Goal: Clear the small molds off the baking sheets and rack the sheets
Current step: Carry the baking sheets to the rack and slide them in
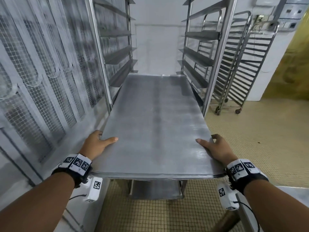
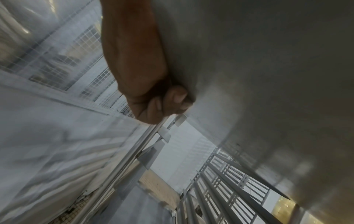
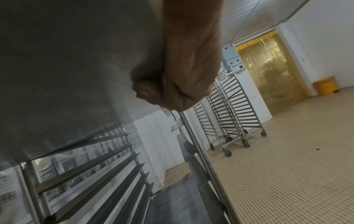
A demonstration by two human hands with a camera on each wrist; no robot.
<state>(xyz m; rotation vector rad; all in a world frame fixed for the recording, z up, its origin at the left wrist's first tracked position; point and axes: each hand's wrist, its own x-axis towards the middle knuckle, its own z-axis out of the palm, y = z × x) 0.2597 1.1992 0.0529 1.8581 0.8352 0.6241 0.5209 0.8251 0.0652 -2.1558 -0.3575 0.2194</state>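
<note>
A large bare metal baking sheet (image 1: 155,118) is held level in front of me, its far end between the side rails of a steel rack (image 1: 215,52). My left hand (image 1: 97,143) grips the sheet's left edge, thumb on top. In the left wrist view that left hand (image 2: 153,106) has its fingers curled under the sheet's underside (image 2: 258,75). My right hand (image 1: 215,147) grips the right edge the same way. The right wrist view shows the right hand (image 3: 180,91) curled beneath the sheet (image 3: 67,68). No small molds are in view.
The rack's angled runners (image 1: 117,56) line both sides, and its lower shelf (image 1: 155,190) sits beneath the sheet. Wire-mesh panels (image 1: 41,81) stand close on the left. More wheeled racks (image 1: 237,64) stand right, by a yellow strip curtain (image 3: 268,72) and yellow bin (image 3: 325,86). Tiled floor (image 1: 259,131) spreads right.
</note>
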